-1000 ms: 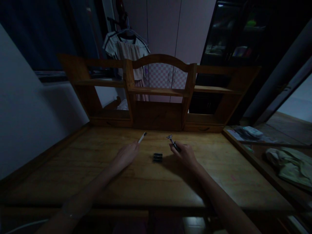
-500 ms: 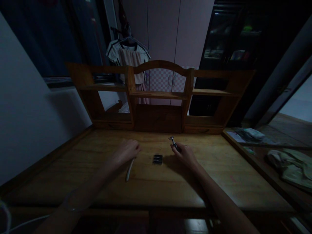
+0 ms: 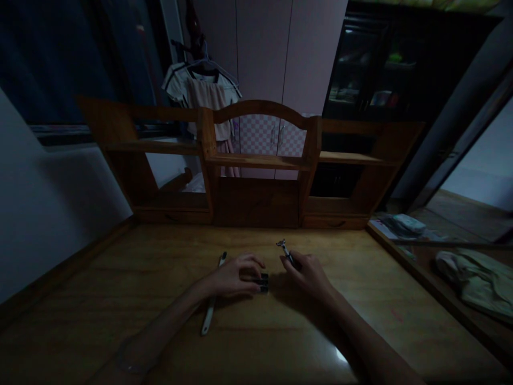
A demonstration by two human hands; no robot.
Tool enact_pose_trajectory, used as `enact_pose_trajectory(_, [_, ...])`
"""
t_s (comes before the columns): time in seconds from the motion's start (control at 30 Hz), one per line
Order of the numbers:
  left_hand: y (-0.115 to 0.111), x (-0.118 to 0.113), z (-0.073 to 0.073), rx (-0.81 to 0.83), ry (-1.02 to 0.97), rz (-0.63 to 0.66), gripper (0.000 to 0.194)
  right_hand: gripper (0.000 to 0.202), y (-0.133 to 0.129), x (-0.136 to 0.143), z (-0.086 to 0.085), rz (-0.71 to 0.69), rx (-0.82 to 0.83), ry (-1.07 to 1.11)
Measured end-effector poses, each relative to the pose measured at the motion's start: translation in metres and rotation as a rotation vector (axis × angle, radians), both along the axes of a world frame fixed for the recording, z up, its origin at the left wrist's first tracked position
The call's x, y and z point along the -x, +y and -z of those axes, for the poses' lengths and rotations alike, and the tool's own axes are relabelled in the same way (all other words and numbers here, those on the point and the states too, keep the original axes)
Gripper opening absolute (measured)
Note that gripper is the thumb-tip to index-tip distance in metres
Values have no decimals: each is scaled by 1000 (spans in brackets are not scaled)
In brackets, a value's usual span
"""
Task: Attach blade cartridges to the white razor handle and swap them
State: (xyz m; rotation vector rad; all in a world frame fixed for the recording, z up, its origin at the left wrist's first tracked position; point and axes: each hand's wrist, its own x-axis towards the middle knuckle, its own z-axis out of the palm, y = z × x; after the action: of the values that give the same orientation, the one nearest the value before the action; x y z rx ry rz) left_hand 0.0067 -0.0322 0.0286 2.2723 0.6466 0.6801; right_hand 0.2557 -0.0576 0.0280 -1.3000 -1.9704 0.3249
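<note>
My right hand (image 3: 308, 271) is closed around the dark handle of a small tool (image 3: 285, 251) with a silvery head that points up and to the left, probably a razor. Over the left part of some small black pieces (image 3: 263, 282) is my left hand (image 3: 240, 275), its thumb and fingers curved apart. Whether the fingertips touch the pieces is hard to tell. A thin whitish stick with a dark tip (image 3: 208, 316) lies on the desk, passing beneath my left wrist.
The wooden desk (image 3: 160, 299) carries a wooden shelf unit (image 3: 256, 160) along its back edge. At the right, beyond a raised edge, lie pale folded cloth (image 3: 476, 278) and a plastic-wrapped item (image 3: 409, 224). A wall rises at the left.
My left hand has moved right from the stick to the black pieces, and its fingers have opened. The stick's dark tip now shows. My right hand still holds the tool; the view has shifted slightly.
</note>
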Motion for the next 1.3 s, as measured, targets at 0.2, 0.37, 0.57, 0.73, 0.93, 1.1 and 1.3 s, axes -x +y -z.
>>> enact_pose_trajectory(0.2, [1,-2,7,-10,25,43,23,32,-3,3,0,-44,22,-38])
enact_pose_trajectory(0.37, [-1,-3,7,2,15,28,16,32,-6,4,0,-54,13,-74])
enact_pose_trajectory(0.57, [-3,-7,9,98,-9,-26,13,32,-9,5,-3,-54,21,-97])
enact_pose_trajectory(0.73, [-3,-7,8,96,13,-42,12,33,-9,4,-2,-37,18,-100])
enact_pose_trajectory(0.93, [-4,-7,9,79,22,-50,13,33,-7,4,0,-52,21,-96])
enact_pose_trajectory(1.1, [-7,-9,10,71,34,-101,8,33,-7,3,0,-46,23,-110])
enact_pose_trajectory(1.3, [-8,-9,10,84,31,-98,10,32,-7,2,0,-35,11,-103])
